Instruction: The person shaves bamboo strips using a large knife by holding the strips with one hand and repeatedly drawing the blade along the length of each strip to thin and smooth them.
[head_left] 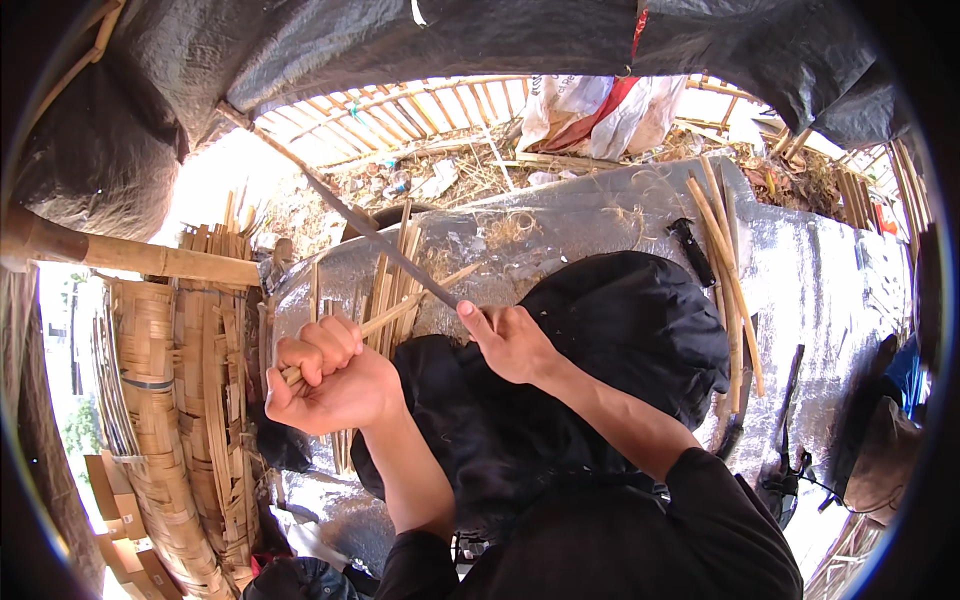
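My left hand is closed in a fist around a thin bamboo stick, whose pointed end slants up to the right. My right hand grips a long, narrow knife, with the thumb laid along it. From that hand the knife runs far up to the left; its near length is dark grey metal and its far part looks brown. Near my right thumb, knife and stick cross in view; whether they touch I cannot tell. My right fingers are mostly turned away. Both hands are above my black-clothed lap.
Split bamboo sticks lie to the right beside a small black object. More strips are behind my left hand. A silvery sheet covers the ground. Woven bamboo rolls stand left, and a dark tarpaulin hangs overhead.
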